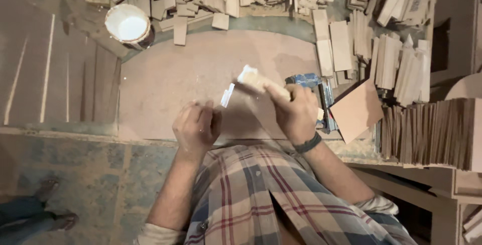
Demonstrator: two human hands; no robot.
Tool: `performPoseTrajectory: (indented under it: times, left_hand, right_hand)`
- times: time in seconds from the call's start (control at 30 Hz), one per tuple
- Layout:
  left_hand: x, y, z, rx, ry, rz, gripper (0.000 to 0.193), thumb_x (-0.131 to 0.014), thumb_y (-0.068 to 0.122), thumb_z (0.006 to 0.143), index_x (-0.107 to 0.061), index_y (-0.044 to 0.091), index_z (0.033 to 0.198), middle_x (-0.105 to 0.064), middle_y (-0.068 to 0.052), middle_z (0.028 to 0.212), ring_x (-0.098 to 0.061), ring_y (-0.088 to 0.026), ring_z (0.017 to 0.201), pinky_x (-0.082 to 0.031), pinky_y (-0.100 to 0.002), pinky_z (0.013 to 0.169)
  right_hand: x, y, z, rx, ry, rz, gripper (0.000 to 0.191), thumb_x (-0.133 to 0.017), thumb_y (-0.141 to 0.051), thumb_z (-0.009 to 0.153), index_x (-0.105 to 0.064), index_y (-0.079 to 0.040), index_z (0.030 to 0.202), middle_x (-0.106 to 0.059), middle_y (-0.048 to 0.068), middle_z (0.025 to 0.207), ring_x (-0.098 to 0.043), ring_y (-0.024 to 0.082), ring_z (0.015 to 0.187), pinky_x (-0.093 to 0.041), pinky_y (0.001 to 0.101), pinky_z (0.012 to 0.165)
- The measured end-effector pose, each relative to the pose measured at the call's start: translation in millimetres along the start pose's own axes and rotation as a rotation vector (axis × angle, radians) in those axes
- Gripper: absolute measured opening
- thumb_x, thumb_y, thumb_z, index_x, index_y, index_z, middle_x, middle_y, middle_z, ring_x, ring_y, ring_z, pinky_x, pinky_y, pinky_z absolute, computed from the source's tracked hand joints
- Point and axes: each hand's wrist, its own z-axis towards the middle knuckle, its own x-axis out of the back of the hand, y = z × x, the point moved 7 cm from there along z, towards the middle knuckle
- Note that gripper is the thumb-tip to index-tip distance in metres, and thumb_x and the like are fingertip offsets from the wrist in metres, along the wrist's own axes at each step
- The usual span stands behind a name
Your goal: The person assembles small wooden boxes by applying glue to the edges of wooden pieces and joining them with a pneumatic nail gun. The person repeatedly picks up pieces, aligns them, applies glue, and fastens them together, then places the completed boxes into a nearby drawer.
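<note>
On the far left of the bench, a round tub of white glue [129,25] stands beside loose offcuts, well apart from the hands. Nearer and toward the middle, the left hand [196,127] is curled shut around a thin wooden strip [227,96], whose pale, glue-wet end pokes out past the knuckles over the brown board [165,84]. Just to the right, the right hand [293,112] is closed on a stubby brush [256,80], its white, loaded tip touching or nearly touching the strip's far end. A blue metal clamp [314,87] lies just behind that hand, and stacks of cut wood pieces [401,64] crowd the right side, with a square brown panel [357,110] leaning near the wrist.

Spreading the glue well seems to call for a steady left grip, holding the strip flat-face up and still, while the brush is drawn lengthwise in light, even strokes so the coat stays thin and reaches the edges without dripping on the board. Keeping fingers clear of the wet face would likely help too.
</note>
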Motion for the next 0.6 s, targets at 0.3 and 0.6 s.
performPoseTrajectory:
  times: [0.3,0.6]
  left_hand:
    - [23.6,-92.5,-65.3,0.306,0.104,-0.084,0.014,-0.076,0.016,0.087,-0.067,0.006,0.086,-0.065,-0.014,0.084,-0.065,-0.035,0.075,-0.054,-0.045,0.069]
    - [21.9,-184.3,-136.0,0.867,-0.16,-0.348,0.03,-0.071,0.026,0.09,-0.065,0.002,0.108,-0.068,-0.018,0.069,-0.07,-0.037,0.061,-0.053,-0.046,0.055]
  right_hand:
    - [-129.8,-33.1,35.1,-0.356,-0.469,0.89,0.03,-0.057,-0.009,0.102,-0.065,-0.012,0.131,-0.071,0.008,0.092,-0.07,0.018,0.07,-0.058,0.0323,0.066]
    - [-284.7,-153.7,212.8,-0.084,-0.212,0.748,0.025,-0.07,-0.017,0.093,-0.067,-0.009,0.116,-0.069,0.01,0.088,-0.064,0.023,0.078,-0.054,0.0365,0.072]
